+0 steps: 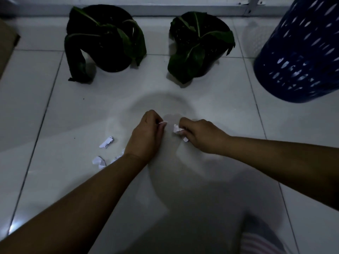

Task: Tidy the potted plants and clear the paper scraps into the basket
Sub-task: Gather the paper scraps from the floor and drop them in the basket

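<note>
Two black pots with drooping green leaves stand on the white tile floor, the left potted plant (105,40) and the right potted plant (199,44). A blue perforated basket (300,52) stands at the right. My left hand (146,133) pinches a small white paper scrap (163,123) between its fingertips. My right hand (200,135) is closed around crumpled white paper scraps (177,129) that stick out of the fist. More loose paper scraps lie on the floor left of my left forearm, one scrap (106,142) nearer the pots and a small cluster (100,161) below it.
A brown cardboard edge (7,44) shows at the far left. A white wall base and a metal frame leg (249,6) run along the back. Striped cloth (260,242) shows at the bottom right. Light is dim.
</note>
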